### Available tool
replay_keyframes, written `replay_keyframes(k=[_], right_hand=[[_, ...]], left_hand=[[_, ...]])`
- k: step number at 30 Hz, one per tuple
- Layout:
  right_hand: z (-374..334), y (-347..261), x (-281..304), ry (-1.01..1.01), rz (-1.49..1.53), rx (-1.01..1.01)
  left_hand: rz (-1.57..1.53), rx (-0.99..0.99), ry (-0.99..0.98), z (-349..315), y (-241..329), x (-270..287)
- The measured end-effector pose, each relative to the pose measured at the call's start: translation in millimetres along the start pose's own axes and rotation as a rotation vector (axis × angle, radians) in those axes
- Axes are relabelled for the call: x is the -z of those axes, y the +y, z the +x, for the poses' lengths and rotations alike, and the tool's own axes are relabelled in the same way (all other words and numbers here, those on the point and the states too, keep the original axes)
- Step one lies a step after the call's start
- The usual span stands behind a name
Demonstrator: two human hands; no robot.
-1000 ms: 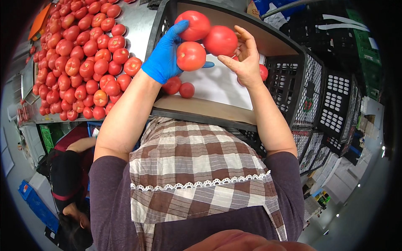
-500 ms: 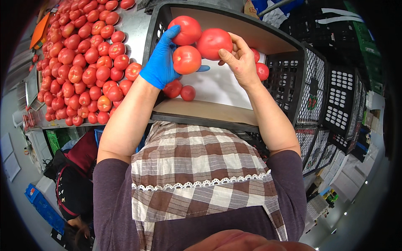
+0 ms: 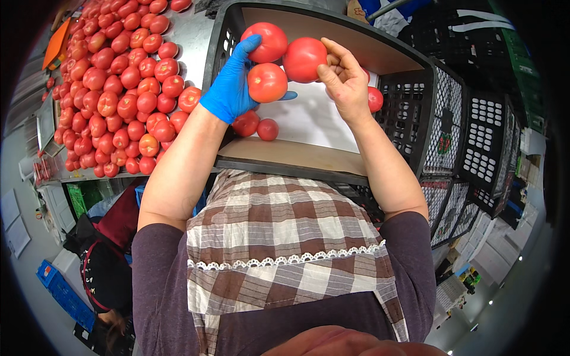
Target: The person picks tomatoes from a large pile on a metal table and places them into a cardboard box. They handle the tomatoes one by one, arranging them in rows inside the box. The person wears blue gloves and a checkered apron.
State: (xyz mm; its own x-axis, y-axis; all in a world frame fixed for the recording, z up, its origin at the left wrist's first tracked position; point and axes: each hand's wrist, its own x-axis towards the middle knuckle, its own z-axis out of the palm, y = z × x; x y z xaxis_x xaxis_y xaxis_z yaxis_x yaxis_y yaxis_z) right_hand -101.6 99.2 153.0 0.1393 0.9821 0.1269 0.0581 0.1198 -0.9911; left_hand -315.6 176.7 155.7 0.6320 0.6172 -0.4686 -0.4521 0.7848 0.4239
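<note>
Above a black plastic crate [image 3: 285, 169], my left hand [image 3: 230, 86] in a blue glove holds two red tomatoes, an upper tomato [image 3: 266, 43] and a lower tomato [image 3: 268, 82]. My bare right hand [image 3: 347, 83] grips a third, large tomato [image 3: 304, 60] by its right side, close against the other two. The crate has brown card along its sides and a white sheet [image 3: 297, 124] on its bottom. Inside it, a tomato [image 3: 268, 129] and another beside it lie at the near left, partly under my left wrist. More tomatoes [image 3: 374, 99] rest at the right end, partly behind my right hand.
A large heap of tomatoes [image 3: 113, 107] covers the metal table [image 3: 193, 47] to the left. Stacked black crates [image 3: 484, 139] stand at the right. Another person [image 3: 107, 273] is at the lower left, near a blue crate [image 3: 64, 296].
My right hand has shifted slightly right and up, and its tomato has turned a little in the fingers. The left hand keeps its two tomatoes almost in place.
</note>
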Motion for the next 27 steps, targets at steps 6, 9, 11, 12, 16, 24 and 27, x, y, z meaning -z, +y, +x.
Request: replay_keyframes(k=[6,9,11,12,16,24,27], right_hand=[[-0.2,-2.2,2.1,-0.021,-0.327,0.176],[0.9,-2.5,3.5,-0.004,-0.429,0.212],[2.9,-1.1,4.9,0.01,-0.45,0.194],[4.6,-0.2,6.2,0.013,-0.437,0.166],[8.5,3.7,11.6,0.035,-0.303,0.078],[11.0,-0.2,19.4,-0.043,-0.207,-0.025],[10.9,-2.2,20.5,-0.014,-0.278,-0.032]], left_hand=[[-0.006,0.028,-0.081,0.2,1.5,2.9],[-0.011,0.048,-0.112,0.5,1.2,3.9],[0.007,0.055,-0.121,1.3,0.4,3.9],[0.023,0.055,-0.124,1.6,-0.3,3.7],[0.016,0.128,-0.145,2.6,-2.9,3.2],[0.086,0.156,-0.136,3.9,-3.2,8.0],[0.103,0.157,-0.14,4.0,-3.2,8.8]])
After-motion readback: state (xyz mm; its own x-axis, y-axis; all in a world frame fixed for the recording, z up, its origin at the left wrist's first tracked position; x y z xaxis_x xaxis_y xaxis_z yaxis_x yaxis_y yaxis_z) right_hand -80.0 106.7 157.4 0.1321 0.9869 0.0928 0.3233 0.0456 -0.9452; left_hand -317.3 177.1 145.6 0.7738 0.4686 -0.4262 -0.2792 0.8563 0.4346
